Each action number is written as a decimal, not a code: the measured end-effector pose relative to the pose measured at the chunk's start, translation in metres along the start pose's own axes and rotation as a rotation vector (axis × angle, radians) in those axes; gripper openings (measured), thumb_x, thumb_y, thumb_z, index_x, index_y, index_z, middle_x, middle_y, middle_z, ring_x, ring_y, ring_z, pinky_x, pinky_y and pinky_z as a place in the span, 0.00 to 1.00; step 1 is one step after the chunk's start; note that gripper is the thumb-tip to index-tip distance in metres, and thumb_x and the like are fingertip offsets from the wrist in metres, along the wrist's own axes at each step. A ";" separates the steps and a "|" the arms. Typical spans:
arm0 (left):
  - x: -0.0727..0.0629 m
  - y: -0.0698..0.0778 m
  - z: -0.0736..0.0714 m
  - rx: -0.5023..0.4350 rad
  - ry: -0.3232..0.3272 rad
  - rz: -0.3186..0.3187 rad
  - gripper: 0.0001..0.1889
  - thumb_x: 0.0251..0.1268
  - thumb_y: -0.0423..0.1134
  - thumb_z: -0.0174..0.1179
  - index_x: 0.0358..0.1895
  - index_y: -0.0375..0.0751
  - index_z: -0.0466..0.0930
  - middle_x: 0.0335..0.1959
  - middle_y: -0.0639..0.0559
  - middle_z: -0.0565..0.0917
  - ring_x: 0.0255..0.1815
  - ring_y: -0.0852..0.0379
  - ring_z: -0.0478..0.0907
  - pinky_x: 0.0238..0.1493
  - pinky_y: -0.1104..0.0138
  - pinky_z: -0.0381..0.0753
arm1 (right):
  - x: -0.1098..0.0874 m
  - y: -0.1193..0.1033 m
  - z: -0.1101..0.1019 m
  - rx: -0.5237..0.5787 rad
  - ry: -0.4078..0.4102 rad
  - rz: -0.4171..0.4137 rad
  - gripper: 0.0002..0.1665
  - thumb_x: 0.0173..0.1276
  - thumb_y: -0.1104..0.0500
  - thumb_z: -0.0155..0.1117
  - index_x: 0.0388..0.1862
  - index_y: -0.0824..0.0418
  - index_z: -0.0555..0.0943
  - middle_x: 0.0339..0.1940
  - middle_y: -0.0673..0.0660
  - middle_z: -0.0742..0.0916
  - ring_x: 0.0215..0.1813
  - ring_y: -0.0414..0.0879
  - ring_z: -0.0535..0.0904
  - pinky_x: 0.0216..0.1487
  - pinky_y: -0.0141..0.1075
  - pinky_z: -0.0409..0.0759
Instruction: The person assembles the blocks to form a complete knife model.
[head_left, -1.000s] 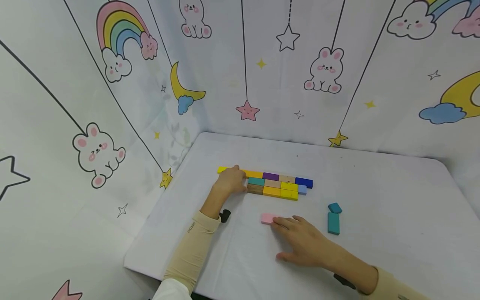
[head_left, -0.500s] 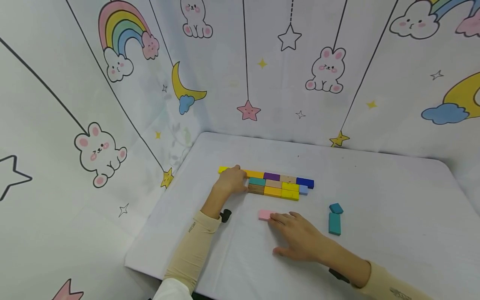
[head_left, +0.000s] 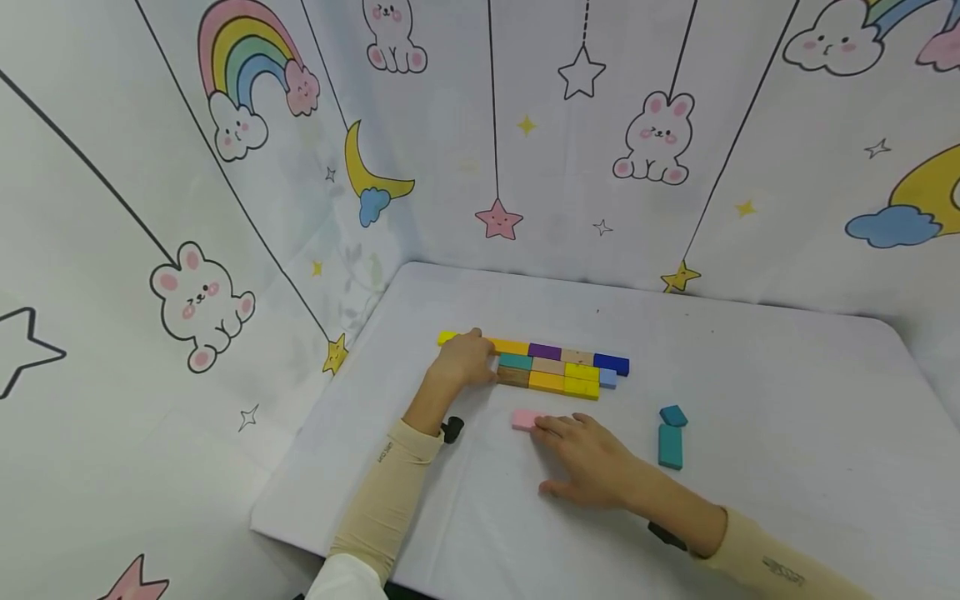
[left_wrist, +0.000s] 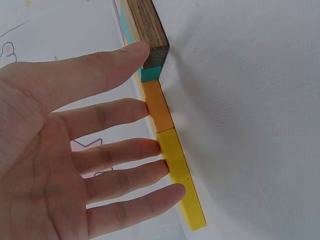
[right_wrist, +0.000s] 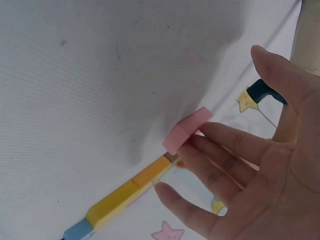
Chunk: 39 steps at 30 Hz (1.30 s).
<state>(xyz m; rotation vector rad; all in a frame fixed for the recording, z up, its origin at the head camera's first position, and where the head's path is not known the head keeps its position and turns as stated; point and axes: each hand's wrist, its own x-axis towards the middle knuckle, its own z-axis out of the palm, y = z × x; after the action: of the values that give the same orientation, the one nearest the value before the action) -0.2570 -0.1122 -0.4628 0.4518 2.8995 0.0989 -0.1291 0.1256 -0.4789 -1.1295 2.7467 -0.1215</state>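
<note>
My left hand [head_left: 463,360] rests along the left end of several joined rows of colored wooden blocks. In the left wrist view its straight fingers touch the yellow block [left_wrist: 187,187] and orange block [left_wrist: 159,106], while the thumb lies at the end of the brown wood-grain block [left_wrist: 150,27]. Nearer the front, my right hand [head_left: 591,457] has its outstretched fingertips on a flat pink block [head_left: 522,419]. The right wrist view shows the fingers behind the pink block's edge, with the thumb held apart from it. The pink block lies a short gap in front of the rows.
The rows include a purple block [head_left: 544,352], a dark blue block [head_left: 612,365] at the right end and a light blue block [head_left: 608,379]. To the right lie a teal rectangular block [head_left: 671,447] and a teal angular block [head_left: 673,416]. Patterned cloth [head_left: 442,125] rises behind the white table [head_left: 787,400].
The right hand has slid the pink block left and slightly away, closer to the rows. My left hand stays at the rows' left end.
</note>
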 end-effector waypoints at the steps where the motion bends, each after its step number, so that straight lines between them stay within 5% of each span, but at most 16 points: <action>1: 0.000 0.000 0.000 0.002 0.000 0.000 0.28 0.63 0.53 0.74 0.64 0.46 0.85 0.57 0.46 0.82 0.53 0.50 0.81 0.61 0.55 0.82 | 0.001 0.000 0.000 0.000 0.002 0.001 0.49 0.62 0.30 0.73 0.74 0.57 0.76 0.75 0.56 0.78 0.73 0.55 0.74 0.74 0.63 0.68; 39: 0.001 0.000 -0.001 -0.014 0.000 -0.005 0.27 0.63 0.51 0.74 0.64 0.45 0.85 0.57 0.44 0.82 0.51 0.50 0.81 0.61 0.55 0.82 | 0.040 0.000 0.000 -0.031 0.054 0.027 0.52 0.60 0.32 0.75 0.76 0.59 0.74 0.76 0.57 0.77 0.76 0.55 0.72 0.75 0.65 0.63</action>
<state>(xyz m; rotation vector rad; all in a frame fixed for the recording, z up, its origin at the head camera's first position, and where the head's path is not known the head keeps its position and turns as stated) -0.2584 -0.1123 -0.4616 0.4427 2.8981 0.1187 -0.1567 0.0977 -0.4836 -1.1118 2.8197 -0.1081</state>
